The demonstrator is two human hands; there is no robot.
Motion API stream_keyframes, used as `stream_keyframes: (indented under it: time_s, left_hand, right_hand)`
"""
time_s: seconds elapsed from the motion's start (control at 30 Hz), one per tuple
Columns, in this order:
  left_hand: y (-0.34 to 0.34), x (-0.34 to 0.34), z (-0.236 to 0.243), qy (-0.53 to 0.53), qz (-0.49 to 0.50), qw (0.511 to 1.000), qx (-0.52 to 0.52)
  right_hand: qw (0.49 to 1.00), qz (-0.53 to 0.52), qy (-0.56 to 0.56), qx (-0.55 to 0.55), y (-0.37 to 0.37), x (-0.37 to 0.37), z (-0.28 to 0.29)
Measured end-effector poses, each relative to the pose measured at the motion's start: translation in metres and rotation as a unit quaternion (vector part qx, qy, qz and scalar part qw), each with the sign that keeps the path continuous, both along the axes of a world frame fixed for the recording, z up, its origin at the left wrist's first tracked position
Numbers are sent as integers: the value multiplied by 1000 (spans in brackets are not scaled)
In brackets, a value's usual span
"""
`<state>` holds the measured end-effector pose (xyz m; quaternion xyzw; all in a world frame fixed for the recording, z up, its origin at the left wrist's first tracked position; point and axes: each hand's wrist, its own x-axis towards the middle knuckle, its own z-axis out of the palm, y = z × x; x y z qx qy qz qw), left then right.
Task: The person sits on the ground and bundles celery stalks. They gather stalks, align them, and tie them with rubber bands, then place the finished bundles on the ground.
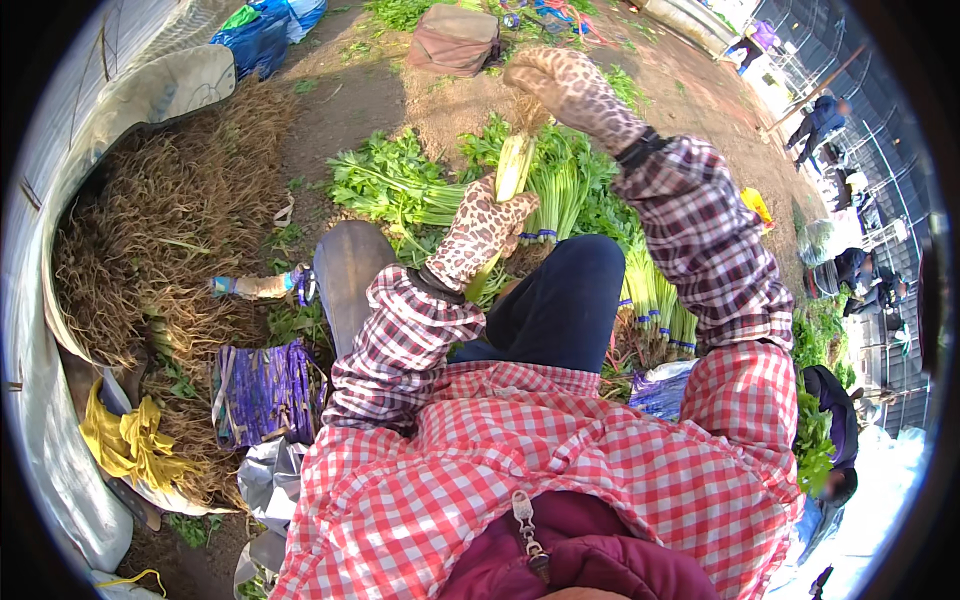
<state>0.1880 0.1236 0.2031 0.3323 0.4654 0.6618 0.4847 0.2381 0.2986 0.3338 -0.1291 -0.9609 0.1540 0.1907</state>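
Note:
My left hand (487, 228), in a leopard-print glove, is closed around a celery plant (514, 168) above my knees. The pale stalk base and brown roots (528, 114) point up and away from me; its leafy end hangs under my wrist. My right hand (555, 80), in a matching glove, is just above the roots with its fingers curled. Whatever they hold is hidden. Beyond my knees, loose celery (400, 188) lies on the ground, beside a celery bundle (560, 190) tied with a blue band. More tied celery bunches (660, 305) lie right of my knee.
A large heap of brown roots (180, 230) fills a pale-walled container at left. Near it are a tape-wrapped handle (258, 287), a stack of purple ties (265, 392) and a yellow cloth (130, 435). A brown bag (455, 40) stands ahead. Other people (822, 125) are at far right.

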Motion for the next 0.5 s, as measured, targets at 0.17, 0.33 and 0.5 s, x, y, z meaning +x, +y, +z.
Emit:
stream_keyframes:
  time_s: [0.17,0.33,0.5]
  left_hand:
    - [-7,-6,-4,-60,-63,995,46]
    - [-11,-10,-5,-42,-87,995,7]
    - [-13,-15,-4,-9,-131,991,-12]
  right_hand:
    - [949,161,-19,271,-33,41,6]
    - [874,206,-20,439,-33,47,-7]
    - [887,273,-81,365,-25,52,-9]
